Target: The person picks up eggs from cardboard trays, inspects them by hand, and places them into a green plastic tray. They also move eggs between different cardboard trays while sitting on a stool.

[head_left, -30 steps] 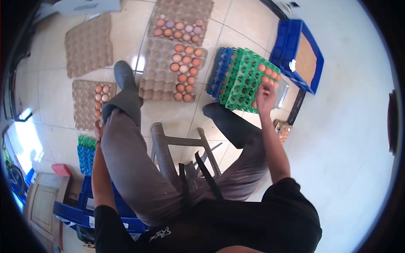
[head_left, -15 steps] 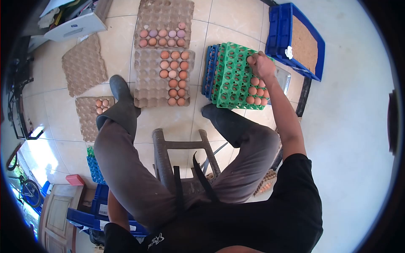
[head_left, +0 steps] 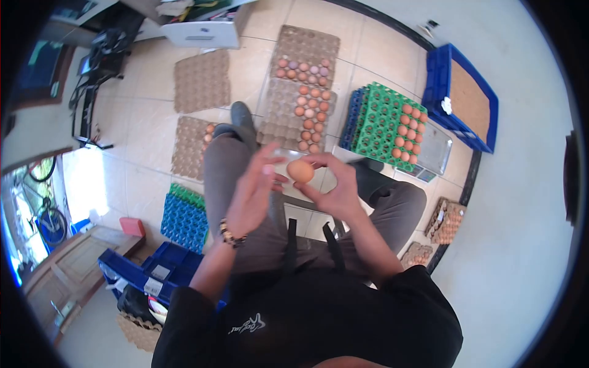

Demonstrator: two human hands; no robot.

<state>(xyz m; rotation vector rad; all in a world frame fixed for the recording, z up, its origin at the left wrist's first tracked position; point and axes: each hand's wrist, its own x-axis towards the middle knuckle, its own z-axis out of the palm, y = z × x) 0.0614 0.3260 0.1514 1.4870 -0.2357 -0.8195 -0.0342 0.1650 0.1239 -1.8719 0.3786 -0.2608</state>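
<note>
A brown egg [head_left: 300, 172] is pinched between the thumb and fingers of my right hand [head_left: 336, 187], in front of my lap. Facing it from the left, my left hand [head_left: 253, 189] has its fingers spread, the fingertips close to the egg. Beyond my right hand stands a stack topped by a green plastic egg tray [head_left: 375, 122], with brown eggs in rows along its right side. Ahead on the floor, a cardboard egg tray [head_left: 281, 107] has eggs on its right side. Behind it, another cardboard tray [head_left: 307, 43] carries rows of brown and paler eggs.
At left lie a bare cardboard tray [head_left: 201, 83] and one with a few eggs [head_left: 189, 147]. Blue plastic trays [head_left: 184, 218] are beside my left leg. A blue crate [head_left: 437, 80] stands by the right wall, near a metal scale [head_left: 438, 150]. More filled trays [head_left: 446, 221] sit behind right.
My right hand has come back from the green tray to my lap with an egg. My left hand has risen from beside my leg towards it. The view has turned left.
</note>
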